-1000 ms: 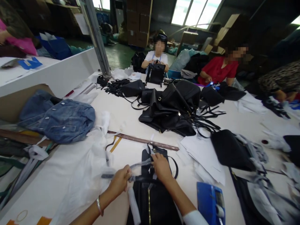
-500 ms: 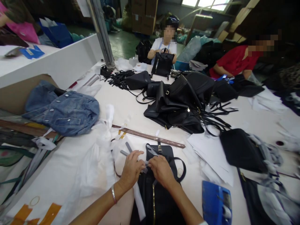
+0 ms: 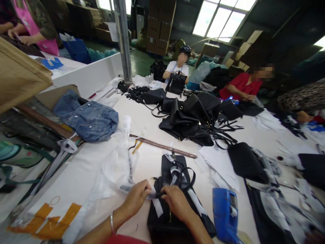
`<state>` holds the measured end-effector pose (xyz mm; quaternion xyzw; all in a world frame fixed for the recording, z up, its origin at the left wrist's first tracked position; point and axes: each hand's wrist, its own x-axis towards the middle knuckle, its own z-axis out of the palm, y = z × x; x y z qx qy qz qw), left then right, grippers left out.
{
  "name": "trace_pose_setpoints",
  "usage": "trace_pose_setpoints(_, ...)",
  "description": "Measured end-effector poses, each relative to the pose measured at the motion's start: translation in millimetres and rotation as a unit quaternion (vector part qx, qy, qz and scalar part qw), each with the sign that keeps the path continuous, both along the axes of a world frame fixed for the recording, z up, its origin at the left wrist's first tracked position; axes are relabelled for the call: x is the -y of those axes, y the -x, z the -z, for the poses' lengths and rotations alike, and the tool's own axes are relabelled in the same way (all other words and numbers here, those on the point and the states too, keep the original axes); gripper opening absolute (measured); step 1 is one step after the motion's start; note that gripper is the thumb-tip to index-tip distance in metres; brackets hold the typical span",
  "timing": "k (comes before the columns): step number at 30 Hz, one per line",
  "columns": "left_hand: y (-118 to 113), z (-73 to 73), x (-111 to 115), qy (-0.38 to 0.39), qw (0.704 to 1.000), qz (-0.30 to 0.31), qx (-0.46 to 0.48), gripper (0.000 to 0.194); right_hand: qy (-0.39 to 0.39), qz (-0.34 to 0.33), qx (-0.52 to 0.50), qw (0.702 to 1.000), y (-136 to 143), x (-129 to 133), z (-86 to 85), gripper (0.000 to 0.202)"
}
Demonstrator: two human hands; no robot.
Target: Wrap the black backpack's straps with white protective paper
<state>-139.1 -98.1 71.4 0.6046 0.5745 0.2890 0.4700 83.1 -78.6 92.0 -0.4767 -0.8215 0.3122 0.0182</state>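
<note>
A black handbag lies flat on the white table right in front of me, its straps partly wrapped in white paper strips. My left hand pinches a clear-wrapped black strap at the bag's left edge. My right hand rests on the bag's top and grips the same strap close beside the left hand. A silver bangle sits on my left wrist.
A blue tape dispenser stands just right of the bag. A long wooden ruler, white plastic bags, a denim jacket, a heap of black bags and white sheets cover the table. Other people work at the far side.
The view has shifted. Both hands have drawn nearer to me along the bag, and the strap now lies lower, across the bag's top.
</note>
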Motion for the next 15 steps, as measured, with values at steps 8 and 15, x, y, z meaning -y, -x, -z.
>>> trace_pose_setpoints(8,24,-26.1,68,0.025,0.995,-0.068,0.073,0.012,0.008,-0.055,0.025,0.998,14,36,-45.2,0.025)
trace_pose_setpoints(15,16,-65.9,128,-0.029,0.986,-0.159,0.032,0.013,0.006,-0.174,-0.054,0.983,8,67,-83.9,0.025)
